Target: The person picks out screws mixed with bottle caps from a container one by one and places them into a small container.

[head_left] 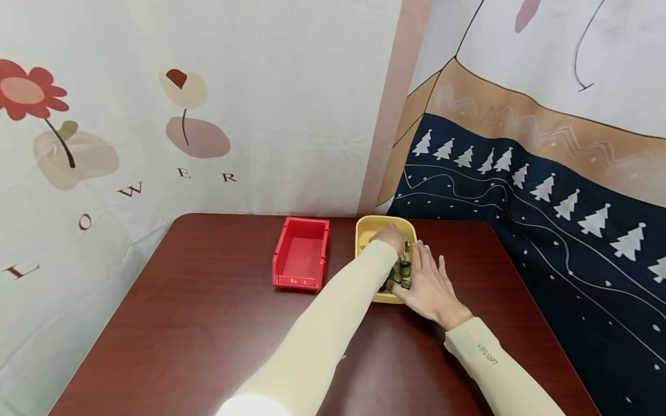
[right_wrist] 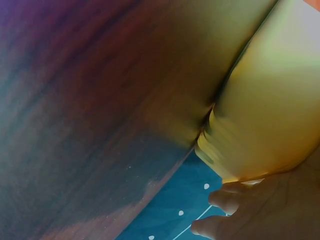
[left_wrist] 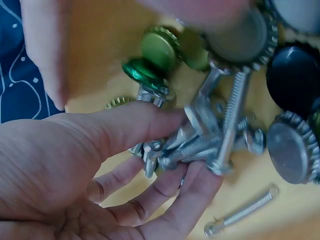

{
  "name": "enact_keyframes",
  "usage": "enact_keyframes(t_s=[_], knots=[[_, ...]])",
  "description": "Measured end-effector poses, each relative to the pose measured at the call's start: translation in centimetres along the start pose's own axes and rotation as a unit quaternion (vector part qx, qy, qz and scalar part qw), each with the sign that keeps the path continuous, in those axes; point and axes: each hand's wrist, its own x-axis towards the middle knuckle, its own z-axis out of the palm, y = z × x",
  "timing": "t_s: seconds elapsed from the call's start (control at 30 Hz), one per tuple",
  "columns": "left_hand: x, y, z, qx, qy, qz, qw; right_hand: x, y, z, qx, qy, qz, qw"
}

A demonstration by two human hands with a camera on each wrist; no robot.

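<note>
My left hand (head_left: 390,236) reaches down into a yellow bin (head_left: 370,226) at the table's far side. In the left wrist view its thumb and fingers grip a cluster of silver bolts (left_wrist: 200,142). Bottle caps lie around them: a green cap (left_wrist: 142,74), a black cap (left_wrist: 292,82), a silver cap (left_wrist: 287,152) and others. One loose bolt (left_wrist: 244,211) rests on the bin floor below the fingertips. My right hand (head_left: 432,289) lies along the bin's right side with its fingers straight, the thumb over the near right corner by the caps.
A red bin (head_left: 299,254) stands left of the yellow one on the dark red-brown table (head_left: 208,323). Printed cloth hangs behind the table, with a navy tree-patterned cloth (head_left: 546,242) along the right side. My left sleeve (head_left: 322,335) crosses the table's middle.
</note>
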Motion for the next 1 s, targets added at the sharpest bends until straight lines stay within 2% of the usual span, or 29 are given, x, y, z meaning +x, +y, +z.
enact_keyframes(t_s=[0.13,0.23,0.4,0.57,0.8,0.9,0.93,1.0], knots=[[-0.7,-0.8,-0.9,-0.034,0.030,-0.031,0.9985,0.1,-0.1,-0.2,-0.002,0.000,0.002,1.0000],[-1.1,-1.5,-1.5,-0.036,0.034,-0.031,0.9983,0.2,-0.2,-0.2,0.000,0.000,0.003,1.0000],[-1.7,-2.6,-2.3,-0.037,0.017,-0.011,0.9991,0.3,-0.4,-0.2,0.001,-0.002,0.002,1.0000],[-2.0,-3.4,-2.5,-0.022,0.001,0.027,0.9994,0.2,-0.2,0.0,-0.001,-0.002,0.007,1.0000],[-1.2,-4.7,-2.7,0.011,0.003,0.084,0.9964,0.3,-0.2,0.2,0.006,-0.006,0.011,0.9999],[-0.8,-5.2,-3.0,0.009,0.001,0.090,0.9959,0.3,-0.1,0.3,0.005,-0.007,0.013,0.9999],[-1.1,-5.3,-3.1,0.006,0.002,0.091,0.9958,0.3,0.0,0.3,0.005,-0.007,0.014,0.9999],[-2.7,-5.6,-4.1,-0.014,-0.002,0.097,0.9951,0.2,0.0,0.3,0.005,-0.004,0.015,0.9999]])
